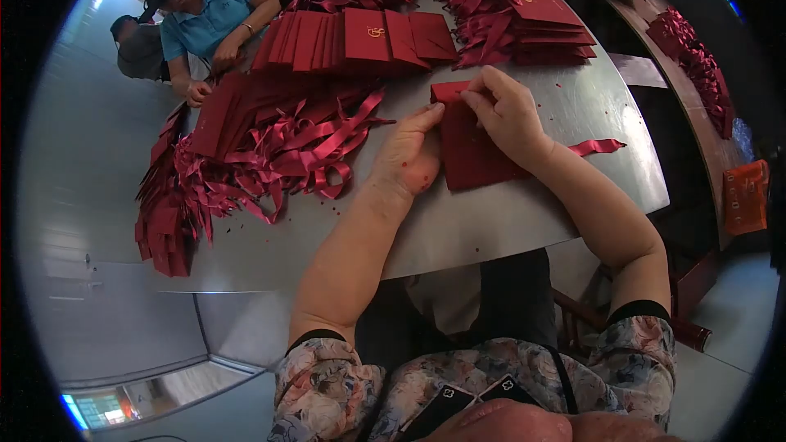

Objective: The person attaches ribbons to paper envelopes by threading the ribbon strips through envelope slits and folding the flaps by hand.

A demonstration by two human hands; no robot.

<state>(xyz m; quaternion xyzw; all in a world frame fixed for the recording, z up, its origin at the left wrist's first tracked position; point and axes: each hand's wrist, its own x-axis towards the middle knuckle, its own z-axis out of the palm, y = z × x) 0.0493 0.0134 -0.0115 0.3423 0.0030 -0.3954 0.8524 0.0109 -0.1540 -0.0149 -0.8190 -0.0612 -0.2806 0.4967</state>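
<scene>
A dark red paper gift bag (479, 147) lies flat on the metal table in front of me. My left hand (411, 147) grips its left edge, thumb on top near the upper corner and the fingers partly hidden. Over the bag's upper part, my right hand (509, 110) is closed in a pinch, thumb and forefinger together near the top fold. Whatever sits between those fingertips is too small to make out. A red ribbon (598, 146) sticks out from beneath my right forearm, to the right of the bag.
Stacked red bags (368, 37) with ribbons stand across the table, and another pile (532, 12) is at the far right. Loose ribbon loops (327, 143) spread at left. A co-worker in a blue shirt (214, 16) handles bags at upper left. Small red bits dot the metal table (442, 233).
</scene>
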